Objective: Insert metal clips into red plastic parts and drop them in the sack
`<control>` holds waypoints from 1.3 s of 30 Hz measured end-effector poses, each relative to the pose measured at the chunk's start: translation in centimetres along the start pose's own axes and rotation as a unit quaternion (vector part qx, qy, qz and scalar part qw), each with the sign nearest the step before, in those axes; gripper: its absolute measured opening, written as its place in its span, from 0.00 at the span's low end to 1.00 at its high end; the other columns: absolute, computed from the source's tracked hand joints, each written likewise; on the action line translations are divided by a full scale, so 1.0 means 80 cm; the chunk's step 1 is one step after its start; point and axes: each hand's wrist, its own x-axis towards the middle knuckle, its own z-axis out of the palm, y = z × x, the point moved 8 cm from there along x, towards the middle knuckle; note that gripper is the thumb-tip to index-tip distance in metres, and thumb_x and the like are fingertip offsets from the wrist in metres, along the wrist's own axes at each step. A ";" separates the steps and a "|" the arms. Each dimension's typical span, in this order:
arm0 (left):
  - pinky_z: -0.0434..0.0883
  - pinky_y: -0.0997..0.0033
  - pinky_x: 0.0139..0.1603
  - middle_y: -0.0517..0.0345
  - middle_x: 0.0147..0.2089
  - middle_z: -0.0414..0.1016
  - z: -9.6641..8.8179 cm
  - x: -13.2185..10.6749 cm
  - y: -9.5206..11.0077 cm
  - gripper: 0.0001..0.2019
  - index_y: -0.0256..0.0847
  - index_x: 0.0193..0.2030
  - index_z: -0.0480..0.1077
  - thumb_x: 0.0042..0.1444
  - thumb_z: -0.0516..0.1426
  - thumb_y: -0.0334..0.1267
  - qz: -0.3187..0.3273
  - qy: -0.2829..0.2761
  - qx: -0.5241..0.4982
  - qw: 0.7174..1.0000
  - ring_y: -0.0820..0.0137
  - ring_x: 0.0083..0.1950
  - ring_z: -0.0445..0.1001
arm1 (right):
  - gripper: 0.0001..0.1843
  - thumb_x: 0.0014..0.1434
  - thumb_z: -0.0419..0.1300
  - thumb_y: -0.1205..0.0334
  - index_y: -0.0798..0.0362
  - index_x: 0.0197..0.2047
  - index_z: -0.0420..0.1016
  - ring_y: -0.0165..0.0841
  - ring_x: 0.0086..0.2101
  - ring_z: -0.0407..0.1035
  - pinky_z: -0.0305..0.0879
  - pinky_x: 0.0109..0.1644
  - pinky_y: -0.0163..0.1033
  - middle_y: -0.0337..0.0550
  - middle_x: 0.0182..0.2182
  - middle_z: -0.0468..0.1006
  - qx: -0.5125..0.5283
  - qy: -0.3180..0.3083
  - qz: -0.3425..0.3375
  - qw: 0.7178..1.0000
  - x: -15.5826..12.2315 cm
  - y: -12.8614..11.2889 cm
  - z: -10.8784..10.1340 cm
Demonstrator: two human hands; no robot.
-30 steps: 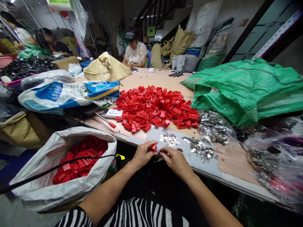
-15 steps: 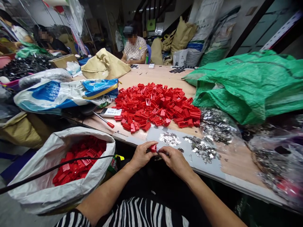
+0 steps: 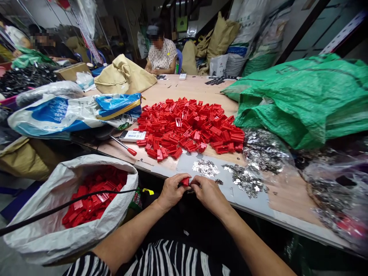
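Observation:
At the table's near edge my left hand (image 3: 171,190) pinches a small red plastic piece (image 3: 185,181). My right hand (image 3: 207,192) meets it from the right, fingers closed against the same piece; whatever small part they hold is hidden. A big heap of red plastic pieces (image 3: 189,127) lies on the table beyond my hands. Small shiny metal clips (image 3: 205,168) are spread in little piles just past my fingers and to the right (image 3: 247,182).
A white sack (image 3: 37,234) with red pieces inside stands at my left, a black cable across it. A red-handled screwdriver (image 3: 124,146) and a white box lie by blue-white bags (image 3: 69,113). Green sacks (image 3: 299,103) fill the right. A person sits at the table's far end.
My right hand has closed in on the red piece, so both hands now press together. The view has tilted slightly.

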 end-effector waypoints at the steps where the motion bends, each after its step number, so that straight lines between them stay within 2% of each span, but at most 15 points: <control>1: 0.68 0.66 0.50 0.55 0.46 0.78 0.000 0.001 0.000 0.18 0.45 0.46 0.74 0.48 0.62 0.28 -0.001 0.001 -0.001 1.000 0.64 0.46 0.75 | 0.08 0.58 0.54 0.72 0.52 0.33 0.72 0.35 0.34 0.71 0.59 0.37 0.35 0.42 0.31 0.77 -0.006 0.002 0.002 1.000 0.000 0.000 0.000; 6: 0.68 0.67 0.48 0.57 0.42 0.78 -0.004 0.000 0.008 0.16 0.44 0.43 0.74 0.45 0.63 0.28 -0.004 0.008 -0.007 1.000 0.66 0.42 0.75 | 0.06 0.59 0.54 0.70 0.52 0.36 0.72 0.36 0.36 0.69 0.60 0.40 0.37 0.43 0.34 0.75 0.001 0.004 -0.037 0.999 -0.004 0.001 0.003; 9: 0.68 0.69 0.44 0.59 0.37 0.76 -0.010 -0.009 0.017 0.14 0.43 0.40 0.73 0.45 0.64 0.31 -0.014 0.037 -0.018 0.999 0.68 0.38 0.73 | 0.07 0.63 0.52 0.65 0.51 0.41 0.70 0.36 0.38 0.68 0.61 0.42 0.39 0.44 0.37 0.74 0.094 0.037 -0.099 0.990 -0.016 -0.003 -0.003; 11: 0.68 0.71 0.42 0.61 0.36 0.75 -0.016 -0.017 0.019 0.14 0.43 0.41 0.71 0.47 0.64 0.33 -0.052 0.071 -0.119 0.989 0.70 0.37 0.72 | 0.08 0.66 0.49 0.60 0.51 0.43 0.67 0.33 0.33 0.68 0.62 0.39 0.38 0.43 0.37 0.73 0.182 0.059 -0.119 0.974 -0.027 -0.004 -0.009; 12: 0.68 0.72 0.42 0.61 0.36 0.74 -0.017 -0.021 0.018 0.13 0.43 0.41 0.70 0.48 0.64 0.34 -0.081 0.085 -0.204 0.972 0.71 0.37 0.72 | 0.09 0.67 0.47 0.57 0.51 0.44 0.65 0.31 0.29 0.66 0.62 0.36 0.37 0.42 0.35 0.73 0.223 0.058 -0.120 0.966 -0.032 -0.004 -0.010; 13: 0.68 0.72 0.44 0.61 0.36 0.75 -0.016 -0.025 0.017 0.12 0.42 0.40 0.69 0.49 0.64 0.35 -0.113 0.091 -0.302 0.942 0.72 0.38 0.73 | 0.10 0.68 0.46 0.56 0.51 0.45 0.64 0.30 0.26 0.64 0.61 0.32 0.36 0.40 0.33 0.73 0.258 0.051 -0.121 0.957 -0.036 -0.006 -0.010; 16: 0.68 0.68 0.50 0.58 0.33 0.76 -0.002 -0.035 0.022 0.08 0.38 0.34 0.68 0.53 0.62 0.37 -0.200 0.072 -0.534 0.818 0.69 0.40 0.77 | 0.14 0.68 0.46 0.54 0.50 0.53 0.59 0.29 0.23 0.61 0.59 0.31 0.35 0.34 0.26 0.69 0.298 0.010 -0.144 0.944 -0.049 -0.022 -0.010; 18: 0.69 0.67 0.51 0.55 0.34 0.77 0.005 -0.041 0.027 0.07 0.36 0.33 0.68 0.54 0.61 0.37 -0.246 0.059 -0.603 0.757 0.67 0.40 0.78 | 0.19 0.68 0.47 0.54 0.50 0.59 0.56 0.30 0.24 0.61 0.59 0.33 0.35 0.32 0.22 0.66 0.284 -0.011 -0.165 0.944 -0.054 -0.038 -0.011; 21: 0.71 0.68 0.48 0.51 0.36 0.79 0.008 -0.051 0.032 0.06 0.33 0.37 0.70 0.59 0.56 0.35 -0.284 0.055 -0.639 0.713 0.66 0.39 0.79 | 0.22 0.68 0.48 0.54 0.51 0.62 0.56 0.30 0.23 0.62 0.59 0.31 0.34 0.33 0.22 0.67 0.260 -0.023 -0.177 0.949 -0.058 -0.054 -0.012; 24: 0.72 0.67 0.47 0.48 0.36 0.79 0.006 -0.058 0.041 0.10 0.30 0.38 0.71 0.63 0.52 0.35 -0.282 0.048 -0.653 0.701 0.66 0.40 0.79 | 0.22 0.67 0.49 0.53 0.51 0.61 0.60 0.30 0.24 0.64 0.61 0.29 0.34 0.36 0.25 0.71 0.251 -0.024 -0.179 0.951 -0.059 -0.065 -0.014; 28: 0.71 0.65 0.50 0.47 0.37 0.79 -0.001 -0.066 0.053 0.10 0.30 0.38 0.72 0.62 0.54 0.35 -0.261 0.045 -0.663 0.700 0.65 0.40 0.79 | 0.20 0.67 0.50 0.53 0.50 0.59 0.63 0.31 0.24 0.67 0.64 0.31 0.34 0.37 0.26 0.73 0.226 -0.026 -0.186 0.956 -0.060 -0.078 -0.020; 33: 0.70 0.62 0.54 0.50 0.35 0.79 -0.011 -0.075 0.058 0.07 0.31 0.34 0.72 0.59 0.56 0.33 -0.246 0.065 -0.674 0.694 0.67 0.38 0.79 | 0.16 0.68 0.47 0.54 0.49 0.50 0.72 0.35 0.37 0.72 0.66 0.42 0.37 0.44 0.39 0.78 0.177 0.005 -0.225 0.958 -0.064 -0.103 -0.041; 37: 0.73 0.66 0.49 0.48 0.37 0.80 -0.020 -0.080 0.062 0.11 0.30 0.37 0.73 0.63 0.52 0.35 -0.244 0.066 -0.689 0.679 0.67 0.40 0.79 | 0.17 0.67 0.50 0.55 0.48 0.56 0.67 0.36 0.40 0.72 0.66 0.45 0.37 0.43 0.42 0.78 0.145 -0.013 -0.239 0.960 -0.068 -0.120 -0.038; 39: 0.73 0.66 0.49 0.48 0.37 0.80 -0.025 -0.082 0.065 0.11 0.30 0.37 0.73 0.63 0.52 0.34 -0.236 0.070 -0.700 0.671 0.68 0.40 0.79 | 0.17 0.67 0.51 0.56 0.48 0.57 0.66 0.36 0.39 0.73 0.66 0.44 0.37 0.43 0.43 0.78 0.128 0.003 -0.235 0.964 -0.068 -0.125 -0.036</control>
